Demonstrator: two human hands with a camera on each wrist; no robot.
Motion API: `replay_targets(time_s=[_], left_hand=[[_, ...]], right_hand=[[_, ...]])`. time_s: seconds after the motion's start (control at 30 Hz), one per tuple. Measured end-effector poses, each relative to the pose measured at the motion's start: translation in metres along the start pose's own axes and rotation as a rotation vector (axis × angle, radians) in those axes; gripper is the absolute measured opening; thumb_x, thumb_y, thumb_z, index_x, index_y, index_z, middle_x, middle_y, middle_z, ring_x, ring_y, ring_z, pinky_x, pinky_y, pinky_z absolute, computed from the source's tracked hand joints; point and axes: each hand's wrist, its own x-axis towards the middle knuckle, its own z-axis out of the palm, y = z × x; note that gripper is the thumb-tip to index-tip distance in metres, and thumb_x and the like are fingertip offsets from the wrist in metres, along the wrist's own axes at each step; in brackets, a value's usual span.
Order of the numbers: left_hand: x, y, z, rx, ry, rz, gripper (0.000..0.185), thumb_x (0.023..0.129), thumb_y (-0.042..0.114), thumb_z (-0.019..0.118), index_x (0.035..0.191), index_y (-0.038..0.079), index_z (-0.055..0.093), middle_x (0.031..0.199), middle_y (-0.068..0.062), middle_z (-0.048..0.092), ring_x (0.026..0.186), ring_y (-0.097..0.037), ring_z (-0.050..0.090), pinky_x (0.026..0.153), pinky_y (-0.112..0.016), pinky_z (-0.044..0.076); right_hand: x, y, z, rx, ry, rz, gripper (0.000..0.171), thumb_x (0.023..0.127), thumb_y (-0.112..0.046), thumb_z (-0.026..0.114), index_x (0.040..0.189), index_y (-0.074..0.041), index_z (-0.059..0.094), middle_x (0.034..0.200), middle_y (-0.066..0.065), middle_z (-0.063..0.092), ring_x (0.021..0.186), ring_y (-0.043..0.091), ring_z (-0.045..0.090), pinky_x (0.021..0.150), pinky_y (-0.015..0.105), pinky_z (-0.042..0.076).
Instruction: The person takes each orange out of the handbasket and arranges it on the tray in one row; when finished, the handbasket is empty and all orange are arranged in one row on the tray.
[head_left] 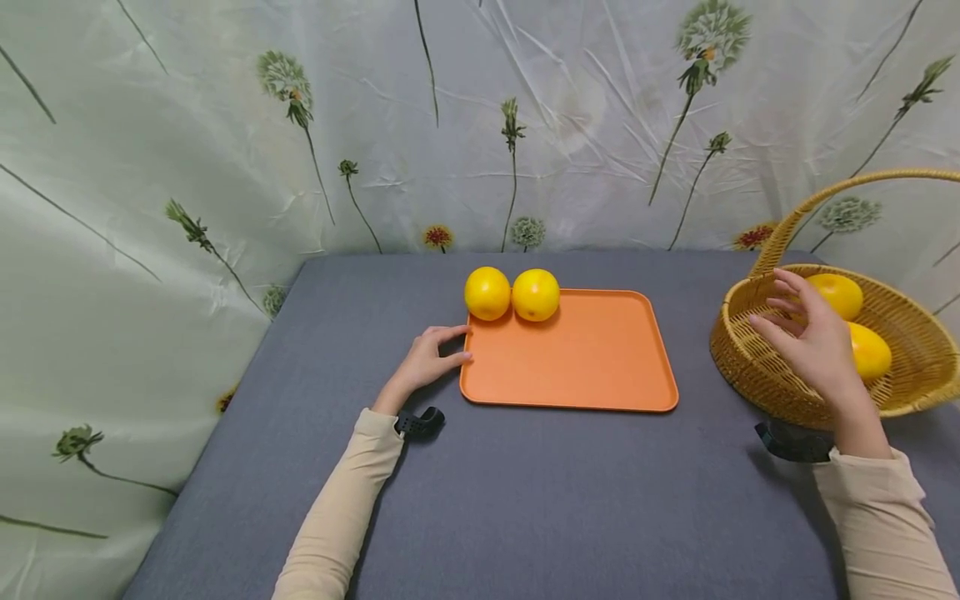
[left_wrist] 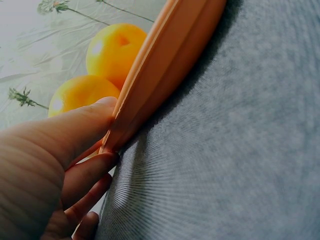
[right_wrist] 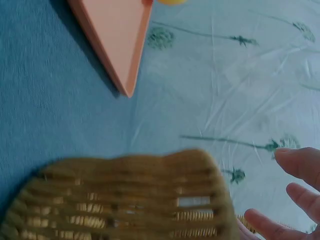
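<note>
fruit (head_left: 536, 295) is seen in two places: a yellow pair is set by the far left corner of the orange tray (head_left: 585, 358), and two more pieces (head_left: 838, 293) are left in the wicker basket (head_left: 731, 354). the work is judged partway done, though its direction cannot be told. the tray's left rim is pinched by the left hand (head_left: 422, 363); the right hand (head_left: 817, 342) is poised over the basket, thumb and fingers apart, nothing gripped.
</note>
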Motion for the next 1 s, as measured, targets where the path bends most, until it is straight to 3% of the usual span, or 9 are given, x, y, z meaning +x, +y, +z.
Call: replay_targets(time_s=[0.13, 0.37, 0.57, 0.63, 0.7, 0.77, 0.8, 0.87, 1.0], left_hand=[[0.000, 0.000, 0.001, -0.008, -0.006, -0.007, 0.052, 0.084, 0.027, 0.069, 0.132, 0.012, 0.055, 0.132, -0.012, 0.058, 0.123, -0.031, 0.048, 0.105, -0.049, 0.036], [-0.001, -0.001, 0.000, -0.004, -0.007, 0.001, 0.052, 0.084, 0.027, 0.069, 0.132, 0.011, 0.056, 0.132, -0.012, 0.059, 0.123, -0.032, 0.048, 0.105, -0.049, 0.036], [0.000, 0.001, -0.001, -0.009, -0.005, 0.003, 0.052, 0.084, 0.027, 0.069, 0.132, 0.010, 0.055, 0.131, -0.013, 0.059, 0.122, -0.032, 0.048, 0.105, -0.049, 0.036], [0.000, 0.001, -0.001, -0.014, -0.007, -0.003, 0.052, 0.084, 0.027, 0.069, 0.132, 0.011, 0.056, 0.132, -0.012, 0.059, 0.123, -0.032, 0.048, 0.106, -0.049, 0.036], [0.000, 0.001, -0.001, -0.014, -0.010, -0.007, 0.052, 0.084, 0.027, 0.069, 0.132, 0.011, 0.055, 0.132, -0.012, 0.058, 0.124, -0.032, 0.047, 0.106, -0.049, 0.036], [0.000, 0.001, -0.001, -0.014, -0.012, -0.011, 0.053, 0.084, 0.027, 0.069, 0.132, 0.011, 0.055, 0.132, -0.012, 0.058, 0.124, -0.032, 0.047, 0.106, -0.049, 0.036], [0.000, 0.001, -0.001, -0.014, -0.011, -0.013, 0.053, 0.084, 0.027, 0.069, 0.132, 0.011, 0.055, 0.132, -0.012, 0.058, 0.124, -0.032, 0.047, 0.106, -0.049, 0.036], [0.000, 0.001, -0.001, -0.014, -0.010, -0.012, 0.053, 0.084, 0.027, 0.069, 0.133, 0.011, 0.055, 0.132, -0.012, 0.058, 0.124, -0.032, 0.047, 0.106, -0.050, 0.035], [0.000, 0.000, -0.001, -0.005, -0.006, -0.002, 0.053, 0.084, 0.026, 0.069, 0.133, 0.011, 0.055, 0.132, -0.012, 0.058, 0.124, -0.032, 0.047, 0.106, -0.050, 0.035]], right_hand=[[-0.001, 0.007, -0.011, -0.055, 0.021, 0.031, 0.066, 0.086, -0.008, 0.064, 0.144, -0.021, 0.036, 0.129, -0.010, 0.044, 0.092, -0.024, 0.039, 0.075, -0.008, 0.034], [-0.003, 0.020, -0.025, -0.097, 0.053, 0.072, 0.065, 0.087, -0.009, 0.063, 0.145, -0.019, 0.036, 0.129, -0.011, 0.045, 0.090, -0.025, 0.037, 0.073, -0.008, 0.032], [-0.003, 0.022, -0.032, -0.234, 0.078, 0.115, 0.062, 0.090, -0.020, 0.060, 0.145, -0.010, 0.033, 0.141, 0.027, 0.041, 0.086, -0.030, 0.026, 0.072, -0.009, 0.026], [-0.004, 0.023, -0.034, -0.281, 0.079, 0.137, 0.062, 0.091, -0.023, 0.059, 0.146, -0.009, 0.032, 0.139, 0.033, 0.040, 0.085, -0.030, 0.023, 0.074, -0.009, 0.026], [-0.005, 0.024, -0.036, -0.312, 0.074, 0.157, 0.062, 0.092, -0.021, 0.057, 0.146, -0.007, 0.030, 0.139, 0.034, 0.039, 0.100, -0.019, 0.043, 0.092, 0.002, 0.037], [-0.005, 0.026, -0.037, -0.344, 0.063, 0.178, 0.063, 0.092, -0.018, 0.056, 0.147, -0.005, 0.028, 0.141, 0.035, 0.036, 0.115, 0.011, 0.054, 0.103, 0.026, 0.043], [-0.005, 0.027, -0.037, -0.358, 0.058, 0.182, 0.063, 0.092, -0.016, 0.055, 0.147, -0.003, 0.026, 0.140, 0.036, 0.035, 0.116, 0.028, 0.053, 0.103, 0.041, 0.043], [-0.005, 0.028, -0.038, -0.384, 0.046, 0.188, 0.064, 0.092, -0.011, 0.054, 0.147, 0.000, 0.024, 0.140, 0.039, 0.032, 0.113, 0.056, 0.040, 0.094, 0.063, 0.036], [-0.005, 0.031, -0.040, -0.432, 0.050, 0.169, 0.064, 0.090, -0.008, 0.054, 0.145, 0.004, 0.025, 0.131, 0.043, 0.036, 0.105, 0.056, 0.041, 0.085, 0.065, 0.035]])
